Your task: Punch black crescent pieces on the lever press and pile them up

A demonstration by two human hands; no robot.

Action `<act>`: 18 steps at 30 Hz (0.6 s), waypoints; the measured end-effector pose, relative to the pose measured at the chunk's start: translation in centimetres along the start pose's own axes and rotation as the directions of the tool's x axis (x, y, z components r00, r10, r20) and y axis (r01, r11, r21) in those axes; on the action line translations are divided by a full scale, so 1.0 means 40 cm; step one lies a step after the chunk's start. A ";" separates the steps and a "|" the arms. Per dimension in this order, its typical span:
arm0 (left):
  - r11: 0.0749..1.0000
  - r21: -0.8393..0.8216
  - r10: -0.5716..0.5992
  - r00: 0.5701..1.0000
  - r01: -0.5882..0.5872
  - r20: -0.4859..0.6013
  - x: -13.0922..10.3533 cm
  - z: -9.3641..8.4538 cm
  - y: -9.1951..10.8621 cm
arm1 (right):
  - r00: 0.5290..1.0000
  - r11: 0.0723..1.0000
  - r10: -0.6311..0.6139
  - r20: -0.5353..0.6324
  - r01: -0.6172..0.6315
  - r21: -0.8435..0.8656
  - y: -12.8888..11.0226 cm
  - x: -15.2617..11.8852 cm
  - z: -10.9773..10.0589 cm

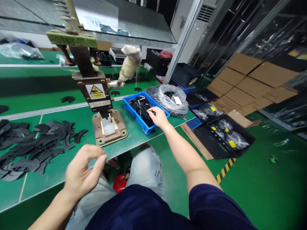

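My right hand (pixel 157 115) reaches into a blue tray (pixel 146 129) filled with small dark strip-like parts (pixel 139 106). Its thumb and fingers are pinched together over the parts; whether a part sits between them is too small to tell. Near the table's front edge my left hand (pixel 83 171) hovers with its fingers curled and the thumb against the index finger. Anything in that pinch is hidden. Between the hands stands a press (pixel 92 91) with a yellow warning label. Under its ram, a metal fixture block (pixel 109 128) sits on a brown base plate (pixel 98 127).
Curved black pieces (pixel 31 148) lie heaped on the green table at left. A clear plastic bag (pixel 172 99) is behind the tray, near a metal post (pixel 182 41). Open boxes with bagged goods (pixel 230 134) and stacked cartons (pixel 249 83) stand at right.
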State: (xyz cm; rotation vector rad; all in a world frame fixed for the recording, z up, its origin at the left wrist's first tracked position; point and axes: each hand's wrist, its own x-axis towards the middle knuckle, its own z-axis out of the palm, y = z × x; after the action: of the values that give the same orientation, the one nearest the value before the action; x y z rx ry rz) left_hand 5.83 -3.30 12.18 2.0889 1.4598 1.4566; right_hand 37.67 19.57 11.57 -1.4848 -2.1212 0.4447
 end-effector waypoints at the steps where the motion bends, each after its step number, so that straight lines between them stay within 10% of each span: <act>1: 1.000 -0.011 -0.020 1.000 0.020 0.016 -0.003 0.027 -0.014 | 1.000 0.998 -0.006 -0.018 0.007 0.066 -0.019 -0.026 0.014; 5: 0.989 -0.056 -0.128 0.987 0.134 0.097 -0.001 0.135 -0.070 | 1.000 0.917 -0.010 -0.026 0.019 0.399 -0.116 -0.149 0.111; 9: 0.972 -0.107 -0.192 0.969 0.210 0.155 -0.014 0.170 -0.088 | 0.992 0.555 0.046 0.121 -0.126 0.822 -0.209 -0.253 0.207; 18: 0.916 -0.162 -0.341 0.925 0.367 0.169 -0.085 0.134 -0.068 | 0.941 0.375 0.061 0.332 -0.329 0.867 -0.282 -0.323 0.276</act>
State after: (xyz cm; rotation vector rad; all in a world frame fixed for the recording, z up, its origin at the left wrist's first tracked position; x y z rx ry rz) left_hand 8.42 -2.87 5.77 1.6673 1.4840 1.2313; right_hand 26.15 3.80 5.76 -0.9701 -1.3132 1.6717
